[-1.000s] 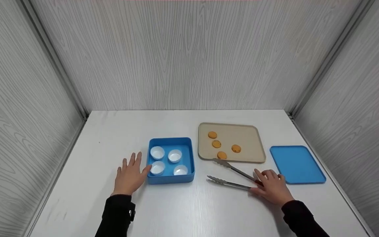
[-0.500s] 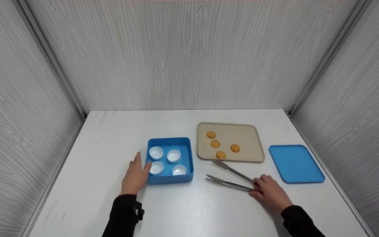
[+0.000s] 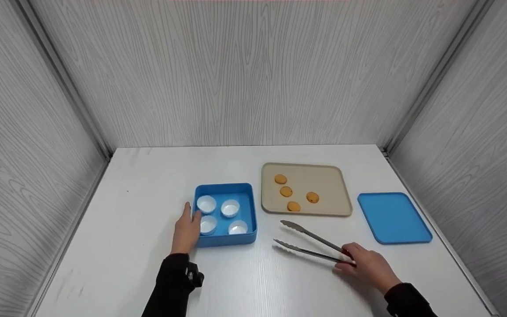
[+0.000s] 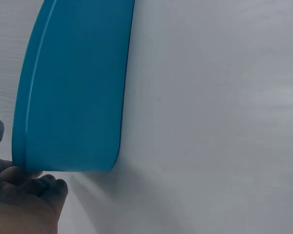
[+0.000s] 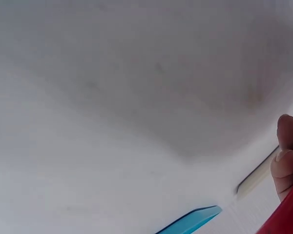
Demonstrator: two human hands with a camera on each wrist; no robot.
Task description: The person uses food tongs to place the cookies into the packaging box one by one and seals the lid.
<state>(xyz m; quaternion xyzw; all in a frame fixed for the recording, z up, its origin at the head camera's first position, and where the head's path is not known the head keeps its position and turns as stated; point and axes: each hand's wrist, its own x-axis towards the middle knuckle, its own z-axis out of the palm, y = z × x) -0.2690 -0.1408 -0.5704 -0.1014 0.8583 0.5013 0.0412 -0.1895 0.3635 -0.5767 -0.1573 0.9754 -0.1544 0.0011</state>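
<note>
At the left wall of a blue box (image 3: 225, 240), my left hand (image 3: 186, 234) grips the edge, thumb at the rim and fingers along the outside. The left wrist view has its curled fingers (image 4: 44, 190) against the box's side. Several white paper-like cups (image 3: 230, 208) stand inside the box. My right hand (image 3: 368, 266) holds metal tongs (image 3: 319, 239) by their red-trimmed handles, the arms spread apart over the table in front of the tan tray. Only a blurred red handle (image 5: 288, 209) and fingertips show in the right wrist view.
Behind the tongs lies a tan tray (image 3: 332, 189) bearing several small orange-brown cookies (image 3: 312, 197). A flat blue lid-like tray (image 3: 394, 218) sits at the right, near the side wall. Grey wood-grain panels (image 3: 253, 75) enclose the white table (image 3: 156, 176) at the back and sides.
My left hand has turned and closed in on the box's left wall. My right hand has closed round the tongs' handles and drawn them slightly back, away from the tan tray.
</note>
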